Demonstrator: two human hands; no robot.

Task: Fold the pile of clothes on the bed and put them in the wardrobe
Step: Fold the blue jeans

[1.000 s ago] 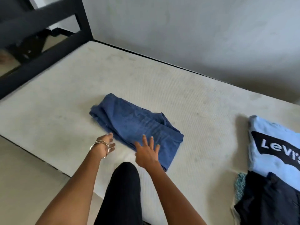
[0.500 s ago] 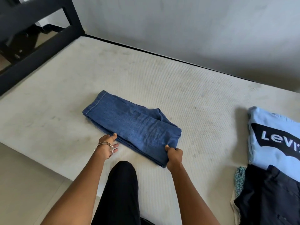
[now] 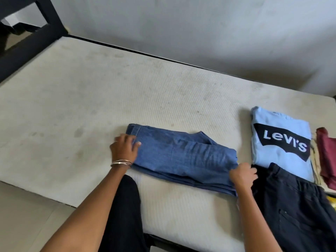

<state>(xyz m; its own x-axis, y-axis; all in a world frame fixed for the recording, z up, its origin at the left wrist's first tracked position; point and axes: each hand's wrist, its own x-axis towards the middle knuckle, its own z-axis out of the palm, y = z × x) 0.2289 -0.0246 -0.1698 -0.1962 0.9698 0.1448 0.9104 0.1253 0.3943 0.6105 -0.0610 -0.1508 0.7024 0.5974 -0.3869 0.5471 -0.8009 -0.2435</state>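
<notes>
Folded blue jeans (image 3: pixel 183 157) lie flat on the bare mattress (image 3: pixel 87 106). My left hand (image 3: pixel 124 149), with bangles on the wrist, grips the jeans' left end, thumb on top. At the right end my right hand (image 3: pixel 242 176) grips the folded edge, fingers curled round it. Just right of the jeans lie a folded light-blue Levi's t-shirt (image 3: pixel 280 140) and a dark navy garment (image 3: pixel 294 208) that overlaps its near edge.
A maroon garment (image 3: pixel 326 157) lies at the far right edge. The black bed frame (image 3: pixel 27 48) rises at the back left, and a grey wall (image 3: pixel 200 30) runs behind the mattress. My black-clad knee (image 3: pixel 125 206) rests on the mattress's near edge. Floor (image 3: pixel 23 215) shows at lower left.
The jeans have shifted right, close to the t-shirt and dark garment. Both hands went from resting open on the cloth to gripping its two ends. The view has panned right.
</notes>
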